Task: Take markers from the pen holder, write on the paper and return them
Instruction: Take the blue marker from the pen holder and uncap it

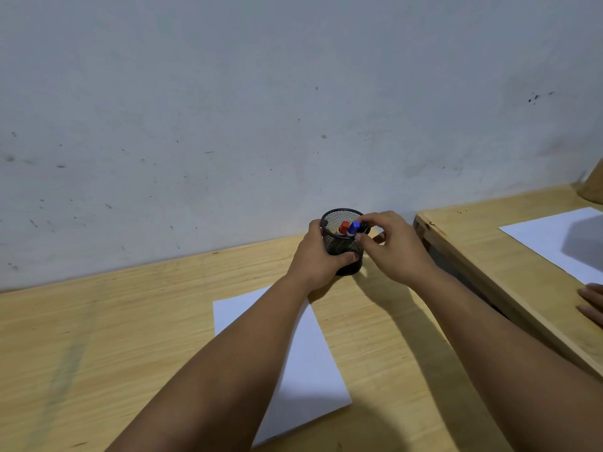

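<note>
The left hand (315, 256) is wrapping around the black mesh pen holder (344, 243), which is standing on the wooden table (98, 337) beyond the paper (310, 363). The right hand (391, 247) is pinching narrowly at the black marker (363, 227) beside the blue marker (352, 228) and red marker (343, 228) inside.

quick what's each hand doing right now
Left hand: closed around the black mesh pen holder, steadying it.
Right hand: fingers pinching at the black marker in the holder; firm grip cannot be told.
</note>
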